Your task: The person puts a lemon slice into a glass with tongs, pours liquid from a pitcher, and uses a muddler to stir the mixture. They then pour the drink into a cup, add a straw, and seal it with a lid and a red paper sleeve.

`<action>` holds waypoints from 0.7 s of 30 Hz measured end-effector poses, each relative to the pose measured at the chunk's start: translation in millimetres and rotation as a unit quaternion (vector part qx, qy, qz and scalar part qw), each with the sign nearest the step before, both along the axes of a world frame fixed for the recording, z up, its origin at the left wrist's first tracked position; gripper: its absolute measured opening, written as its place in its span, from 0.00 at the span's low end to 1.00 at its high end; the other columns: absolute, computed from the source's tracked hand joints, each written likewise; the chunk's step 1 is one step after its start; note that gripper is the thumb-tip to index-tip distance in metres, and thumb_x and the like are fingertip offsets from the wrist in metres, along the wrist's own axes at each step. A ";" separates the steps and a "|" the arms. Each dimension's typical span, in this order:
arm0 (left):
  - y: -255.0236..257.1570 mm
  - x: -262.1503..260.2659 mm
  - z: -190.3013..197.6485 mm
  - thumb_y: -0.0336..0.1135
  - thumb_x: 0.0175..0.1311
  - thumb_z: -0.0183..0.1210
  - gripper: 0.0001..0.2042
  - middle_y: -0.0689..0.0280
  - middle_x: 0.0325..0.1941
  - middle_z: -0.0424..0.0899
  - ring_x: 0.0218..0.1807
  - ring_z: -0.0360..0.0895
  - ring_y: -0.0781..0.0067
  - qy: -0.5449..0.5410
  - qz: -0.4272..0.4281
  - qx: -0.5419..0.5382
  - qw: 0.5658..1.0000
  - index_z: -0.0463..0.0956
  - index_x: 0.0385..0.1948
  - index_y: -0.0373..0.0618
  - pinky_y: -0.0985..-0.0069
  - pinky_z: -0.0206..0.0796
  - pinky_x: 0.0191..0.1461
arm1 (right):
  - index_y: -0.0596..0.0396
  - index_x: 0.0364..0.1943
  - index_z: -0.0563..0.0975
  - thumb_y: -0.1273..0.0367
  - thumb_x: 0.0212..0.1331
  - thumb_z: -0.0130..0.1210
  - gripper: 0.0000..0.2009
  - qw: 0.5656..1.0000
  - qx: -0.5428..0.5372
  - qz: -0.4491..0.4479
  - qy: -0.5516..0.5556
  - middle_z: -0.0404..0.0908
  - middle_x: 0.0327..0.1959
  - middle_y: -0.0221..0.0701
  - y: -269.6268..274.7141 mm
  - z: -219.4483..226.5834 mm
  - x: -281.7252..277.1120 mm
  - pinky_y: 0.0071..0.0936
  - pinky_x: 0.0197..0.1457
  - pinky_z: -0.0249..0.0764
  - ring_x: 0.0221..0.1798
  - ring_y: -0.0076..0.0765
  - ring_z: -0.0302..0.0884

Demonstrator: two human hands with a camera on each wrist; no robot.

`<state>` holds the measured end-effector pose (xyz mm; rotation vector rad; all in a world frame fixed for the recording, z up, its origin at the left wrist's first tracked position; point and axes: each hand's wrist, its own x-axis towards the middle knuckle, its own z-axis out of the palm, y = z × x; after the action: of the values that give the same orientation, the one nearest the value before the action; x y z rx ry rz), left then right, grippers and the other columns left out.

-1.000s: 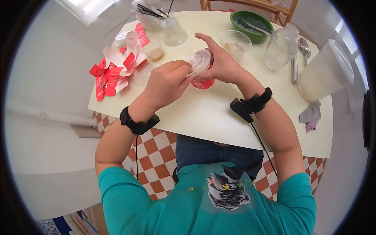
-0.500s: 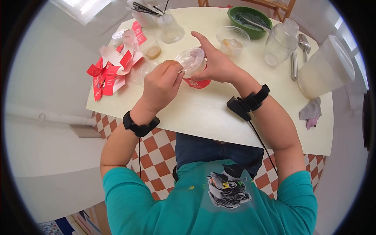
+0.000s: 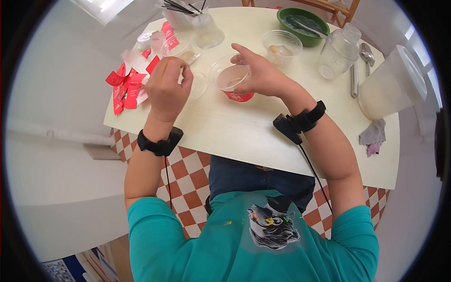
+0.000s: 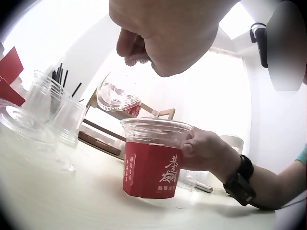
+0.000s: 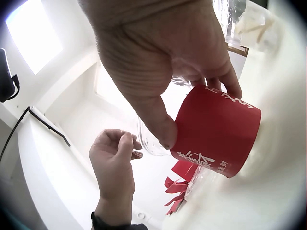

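Note:
My right hand (image 3: 265,77) holds a clear plastic cup with a red paper sleeve (image 4: 151,170), thumb on one side and fingers on the other. The cup stands upright on the table with its top uncovered; white lettering marks the sleeve. Left of it, my left hand (image 3: 167,89) is raised, thumb and fingertips pinching a clear plastic lid (image 4: 115,93), which hangs tilted in the left wrist view. Another clear round lid (image 3: 199,85) lies on the table between the hands. In the right wrist view the left hand (image 5: 112,158) shows beyond the cup.
Red and white paper sleeves (image 3: 127,89) are heaped at the left. Clear cups with black straws (image 3: 181,8) stand behind. At the back right are a tub (image 3: 282,49), a green bowl (image 3: 307,40), a clear shaker (image 3: 336,54), a metal spoon (image 3: 366,55), a large pitcher (image 3: 390,84) and a cloth (image 3: 373,136).
The left hand has drawn the clear lid off the top of the cup and carried it left. The right hand has stayed around the cup.

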<state>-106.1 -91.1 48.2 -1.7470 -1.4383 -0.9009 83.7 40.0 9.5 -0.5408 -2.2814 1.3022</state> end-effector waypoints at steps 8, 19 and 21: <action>-33.5 -39.8 -32.0 0.26 0.44 0.62 0.07 0.66 0.27 0.76 0.29 0.76 0.66 0.072 0.088 -0.116 0.987 0.72 0.23 0.45 0.70 0.67 0.28 | 0.62 0.64 0.61 0.71 0.36 0.71 0.44 0.999 0.011 0.000 0.032 0.72 0.57 0.41 5.5 -5.6 0.1 0.32 0.66 0.64 0.62 0.39 0.67; -38.0 -47.5 -34.8 0.32 0.42 0.69 0.14 0.61 0.36 0.79 0.43 0.76 0.58 -0.054 0.149 -0.351 0.923 0.75 0.32 0.42 0.65 0.70 0.45 | 0.61 0.64 0.60 0.73 0.35 0.70 0.45 0.998 0.014 -0.011 0.060 0.71 0.58 0.39 0.1 6.0 0.2 0.35 0.64 0.66 0.61 0.38 0.68; -31.2 -38.8 -29.0 0.35 0.42 0.70 0.20 0.59 0.40 0.79 0.46 0.76 0.59 -0.122 0.116 -0.358 0.918 0.75 0.38 0.42 0.66 0.69 0.48 | 0.60 0.65 0.60 0.73 0.35 0.71 0.45 0.997 0.009 -0.004 0.078 0.70 0.59 0.39 -1.6 13.7 2.6 0.34 0.63 0.68 0.61 0.37 0.68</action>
<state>-144.9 -122.2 19.3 -1.9373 -2.2947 -0.4937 86.2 38.3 23.3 -0.4244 -2.1588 1.2724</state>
